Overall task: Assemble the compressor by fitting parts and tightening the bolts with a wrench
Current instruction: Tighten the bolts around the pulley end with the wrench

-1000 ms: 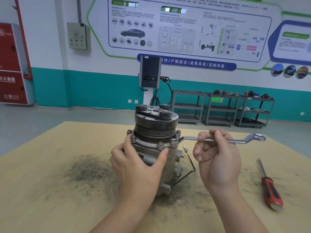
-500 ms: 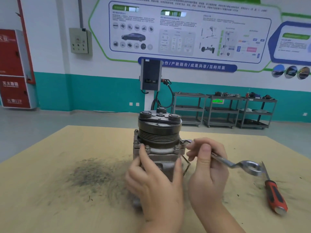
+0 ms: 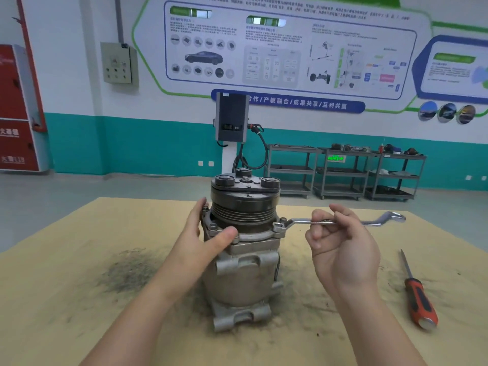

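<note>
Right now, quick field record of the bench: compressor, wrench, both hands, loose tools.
compressor: upright on the table, pulley end up
wrench: ring end on a flange bolt at the compressor's right side, shaft pointing right
left hand: steadies the flange, thumb in front, fingers behind
right hand: fingers curled round the wrench shaft
screwdriver: red and black handle, lying on the table to the right, untouched

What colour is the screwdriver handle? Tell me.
Orange-red with black grip inlays on the screwdriver, clearest in the head view, lying right of the compressor.
</note>
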`<state>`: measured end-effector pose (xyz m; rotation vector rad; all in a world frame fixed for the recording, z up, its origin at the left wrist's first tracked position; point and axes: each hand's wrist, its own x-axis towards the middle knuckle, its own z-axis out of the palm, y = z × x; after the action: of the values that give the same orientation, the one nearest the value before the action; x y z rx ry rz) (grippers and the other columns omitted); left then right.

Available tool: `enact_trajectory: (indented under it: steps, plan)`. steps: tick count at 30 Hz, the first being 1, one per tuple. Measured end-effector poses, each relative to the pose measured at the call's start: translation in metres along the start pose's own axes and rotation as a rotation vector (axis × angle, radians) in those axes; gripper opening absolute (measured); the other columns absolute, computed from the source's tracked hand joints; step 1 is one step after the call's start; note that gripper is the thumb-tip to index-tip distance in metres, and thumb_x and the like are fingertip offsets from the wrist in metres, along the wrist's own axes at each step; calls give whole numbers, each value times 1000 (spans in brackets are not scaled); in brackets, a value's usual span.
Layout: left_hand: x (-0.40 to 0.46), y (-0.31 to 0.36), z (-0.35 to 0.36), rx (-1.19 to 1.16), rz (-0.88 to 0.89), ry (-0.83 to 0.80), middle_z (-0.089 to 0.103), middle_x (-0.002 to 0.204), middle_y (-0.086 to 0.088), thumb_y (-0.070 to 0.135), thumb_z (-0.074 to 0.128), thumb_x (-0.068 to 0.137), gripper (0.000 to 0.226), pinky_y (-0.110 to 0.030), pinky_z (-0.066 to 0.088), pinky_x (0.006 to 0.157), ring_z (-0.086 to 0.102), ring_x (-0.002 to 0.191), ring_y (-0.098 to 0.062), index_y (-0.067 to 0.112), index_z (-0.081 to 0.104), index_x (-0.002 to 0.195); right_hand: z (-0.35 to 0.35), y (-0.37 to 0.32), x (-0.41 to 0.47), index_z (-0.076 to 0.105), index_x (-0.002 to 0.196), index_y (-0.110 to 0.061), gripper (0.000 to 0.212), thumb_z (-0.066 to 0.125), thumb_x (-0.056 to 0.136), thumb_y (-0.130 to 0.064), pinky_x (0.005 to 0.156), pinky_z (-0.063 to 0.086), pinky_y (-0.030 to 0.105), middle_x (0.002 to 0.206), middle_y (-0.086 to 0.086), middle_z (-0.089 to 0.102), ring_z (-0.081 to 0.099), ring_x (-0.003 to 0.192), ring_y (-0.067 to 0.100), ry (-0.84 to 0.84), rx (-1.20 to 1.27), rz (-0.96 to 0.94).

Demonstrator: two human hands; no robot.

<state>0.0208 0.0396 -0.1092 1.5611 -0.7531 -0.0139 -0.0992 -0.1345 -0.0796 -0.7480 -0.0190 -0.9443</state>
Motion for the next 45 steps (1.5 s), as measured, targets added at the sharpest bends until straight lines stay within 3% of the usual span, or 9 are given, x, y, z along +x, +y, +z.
enact_trajectory:
  steps: [5,9,15,19,23,32,36,40,45]
  plan:
    - [3,-11,-2,-8,-1,-45,53,118,39,66,74,49,92,-19,41,96,53,114,12,52,32,129,0,-1,2,47,89,-10,22,29,94,2,40,34,18,58,11,59,45,40,18,8,-50,6]
    - [6,-12,-3,-2,-4,-15,52,120,37,67,76,47,103,-27,42,104,52,113,13,43,32,137,4,17,-22,51,88,-16,21,35,96,-6,44,37,20,63,8,64,49,43,19,-54,-243,-453]
    - [2,-11,10,-32,31,109,45,124,30,66,80,38,123,-4,40,87,45,107,26,32,24,142,3,42,-45,63,102,-20,20,45,102,-29,74,49,22,95,-10,64,63,83,9,-499,-961,-1001]
    - [-3,-13,15,-44,79,148,47,121,29,63,78,45,103,7,34,79,46,105,25,37,29,131,9,29,-39,55,104,-34,16,40,102,-27,64,48,23,90,-1,68,61,69,13,-371,-692,-785]
    - [-6,-12,14,-58,121,137,51,121,26,60,77,65,77,5,34,82,49,107,21,40,32,124,6,2,-21,47,103,-18,19,31,101,-8,49,43,23,71,11,70,54,49,19,-134,-315,-475]
    - [-1,-12,7,-69,142,92,48,122,29,68,63,63,84,5,34,83,48,106,25,35,27,131,-1,-2,3,44,118,-10,19,33,103,-6,45,47,21,74,14,72,56,47,15,-65,-140,65]
    - [-1,-12,7,-52,149,120,52,113,31,65,65,66,67,5,34,80,50,104,24,37,37,120,-5,5,8,33,140,-5,38,42,103,-11,52,53,20,75,9,74,62,54,11,16,-166,-9]
    - [-1,-11,6,-34,149,112,53,114,29,63,64,66,63,6,33,78,51,100,24,39,37,117,-5,12,2,42,109,-13,8,35,105,-13,52,52,21,74,6,72,61,55,12,4,-172,-113]
    - [-2,-9,6,-29,150,113,54,113,28,63,62,64,58,5,33,79,51,100,24,40,39,112,1,17,-6,39,94,-16,13,34,106,-14,54,51,24,73,4,70,60,57,15,-38,-292,-331]
